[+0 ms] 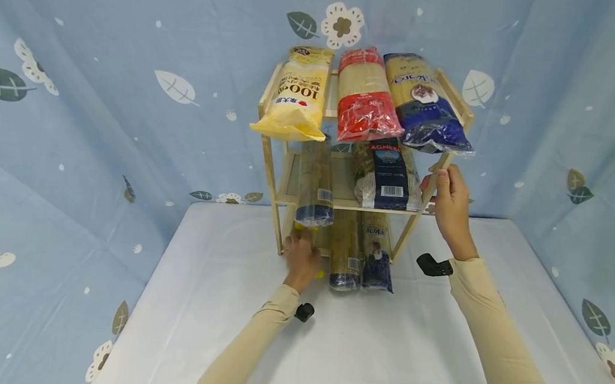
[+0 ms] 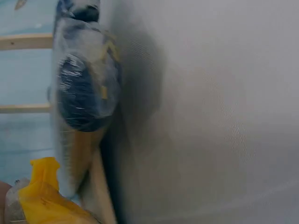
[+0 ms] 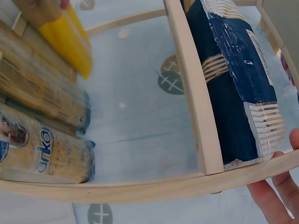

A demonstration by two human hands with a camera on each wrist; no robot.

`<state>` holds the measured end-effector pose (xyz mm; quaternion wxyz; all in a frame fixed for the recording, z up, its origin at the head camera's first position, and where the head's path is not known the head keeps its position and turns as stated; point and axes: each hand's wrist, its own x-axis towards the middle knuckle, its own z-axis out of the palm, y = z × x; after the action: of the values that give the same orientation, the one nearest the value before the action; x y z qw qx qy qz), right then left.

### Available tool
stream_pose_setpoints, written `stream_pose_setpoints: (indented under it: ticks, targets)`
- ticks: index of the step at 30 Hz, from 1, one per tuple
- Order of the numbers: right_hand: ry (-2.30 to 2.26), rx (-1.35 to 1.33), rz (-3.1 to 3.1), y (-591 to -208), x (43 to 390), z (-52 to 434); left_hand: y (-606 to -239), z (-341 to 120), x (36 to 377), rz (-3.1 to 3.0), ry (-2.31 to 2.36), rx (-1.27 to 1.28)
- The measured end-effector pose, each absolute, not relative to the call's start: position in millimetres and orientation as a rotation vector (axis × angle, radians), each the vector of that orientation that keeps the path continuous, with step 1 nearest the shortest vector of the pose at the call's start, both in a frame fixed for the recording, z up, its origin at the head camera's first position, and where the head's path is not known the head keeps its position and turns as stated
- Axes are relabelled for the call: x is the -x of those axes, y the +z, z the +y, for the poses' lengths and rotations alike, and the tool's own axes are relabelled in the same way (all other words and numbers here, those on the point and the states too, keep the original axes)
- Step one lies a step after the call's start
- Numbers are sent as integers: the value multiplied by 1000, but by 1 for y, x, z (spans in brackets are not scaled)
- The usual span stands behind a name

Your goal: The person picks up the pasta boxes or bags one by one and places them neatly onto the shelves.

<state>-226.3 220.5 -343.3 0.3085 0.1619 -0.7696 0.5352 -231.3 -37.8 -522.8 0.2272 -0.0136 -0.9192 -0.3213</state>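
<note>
My left hand point(image 1: 302, 259), blurred in the head view, is at the left of the wooden rack's bottom shelf and holds a yellow bag point(image 3: 71, 43). The hand hides most of the bag from the head camera; its yellow end point(image 2: 49, 203) shows in the left wrist view. To the bag's right lie two spaghetti packs, one with a dark blue end point(image 1: 346, 261) and one lettered blue pack point(image 1: 376, 264). My right hand point(image 1: 451, 206) grips the right front post of the wooden rack point(image 1: 405, 236), beside a dark blue pasta bag point(image 1: 390, 171) on the middle shelf.
On the top shelf lie a yellow noodle pack point(image 1: 296, 94), a red noodle pack point(image 1: 366, 97) and a blue spaghetti pack point(image 1: 428, 105). Another long spaghetti pack point(image 1: 316, 180) juts from the middle shelf above my left hand. A patterned blue curtain point(image 1: 132, 82) surrounds the white table point(image 1: 370, 354).
</note>
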Motion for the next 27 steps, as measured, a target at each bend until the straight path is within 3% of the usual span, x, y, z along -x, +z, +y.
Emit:
stream_pose_setpoints:
  ticks: [10, 18, 27]
  targets:
    - [1424, -429, -2032, -345, 227, 219, -537, -27, 245, -2772, -684, -70]
    - [1421, -399, -2033, -343, 229, 221, -540, -35, 254, -2878, -787, 152]
    - [1492, -361, -2152, -360, 233, 230, -540, -66, 227, -2558, -917, 430]
